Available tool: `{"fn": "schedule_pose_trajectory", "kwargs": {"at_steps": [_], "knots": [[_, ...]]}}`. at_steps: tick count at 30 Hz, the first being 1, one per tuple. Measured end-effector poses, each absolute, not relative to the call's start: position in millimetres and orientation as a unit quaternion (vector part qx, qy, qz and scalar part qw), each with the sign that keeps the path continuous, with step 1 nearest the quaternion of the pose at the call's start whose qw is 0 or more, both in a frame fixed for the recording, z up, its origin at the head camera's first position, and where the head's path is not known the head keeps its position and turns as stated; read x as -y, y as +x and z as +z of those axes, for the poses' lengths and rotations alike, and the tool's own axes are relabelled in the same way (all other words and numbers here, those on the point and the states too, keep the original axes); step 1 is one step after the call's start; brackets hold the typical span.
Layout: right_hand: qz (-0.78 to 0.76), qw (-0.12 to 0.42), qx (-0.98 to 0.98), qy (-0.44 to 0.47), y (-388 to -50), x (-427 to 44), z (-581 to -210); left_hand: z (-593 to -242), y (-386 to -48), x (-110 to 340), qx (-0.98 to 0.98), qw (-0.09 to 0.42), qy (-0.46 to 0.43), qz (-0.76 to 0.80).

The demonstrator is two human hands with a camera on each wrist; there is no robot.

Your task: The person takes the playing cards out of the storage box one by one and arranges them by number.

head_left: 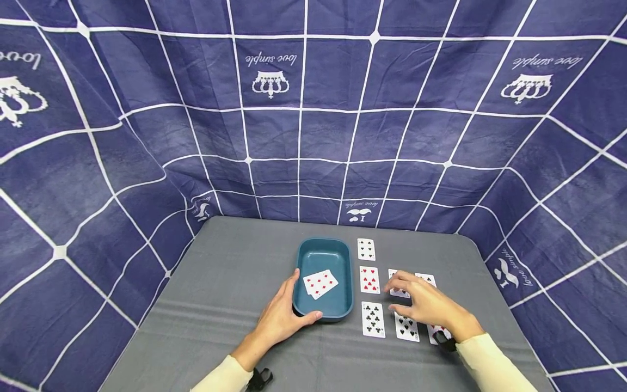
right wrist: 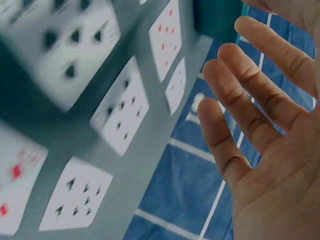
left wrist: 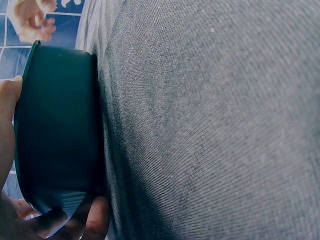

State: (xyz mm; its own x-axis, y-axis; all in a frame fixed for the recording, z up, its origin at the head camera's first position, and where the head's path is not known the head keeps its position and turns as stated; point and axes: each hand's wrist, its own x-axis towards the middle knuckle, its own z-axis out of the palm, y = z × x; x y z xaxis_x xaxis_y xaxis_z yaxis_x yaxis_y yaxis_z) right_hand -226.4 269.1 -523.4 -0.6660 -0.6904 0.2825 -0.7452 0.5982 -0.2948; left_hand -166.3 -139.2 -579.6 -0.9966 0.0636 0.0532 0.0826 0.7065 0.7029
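Teal tray near the desk's far edge, left hand gripping it. Right hand hovers wide over playing cards.

A grey table bears a teal tray; cards (face-up) lie alongside.

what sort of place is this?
Probably a curtained-off tabletop filming booth: blue patterned cloth on three sides, a grey table, and playing cards beside a teal tray.
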Motion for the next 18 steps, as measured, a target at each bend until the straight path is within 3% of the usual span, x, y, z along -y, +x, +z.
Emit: {"fn": "schedule_pose_trajectory", "kwargs": {"at_steps": [8,18], "knots": [[0.181,0.069,0.881,0.431,-242.6,-222.7,-513.5,-578.8,-168.3,138.3,0.927,0.009,-0.043,-0.373],[0.152,0.027,0.866,0.476,-263.7,-163.4,-493.9,-576.5,-166.1,139.3,0.928,0.006,-0.046,-0.369]]}}
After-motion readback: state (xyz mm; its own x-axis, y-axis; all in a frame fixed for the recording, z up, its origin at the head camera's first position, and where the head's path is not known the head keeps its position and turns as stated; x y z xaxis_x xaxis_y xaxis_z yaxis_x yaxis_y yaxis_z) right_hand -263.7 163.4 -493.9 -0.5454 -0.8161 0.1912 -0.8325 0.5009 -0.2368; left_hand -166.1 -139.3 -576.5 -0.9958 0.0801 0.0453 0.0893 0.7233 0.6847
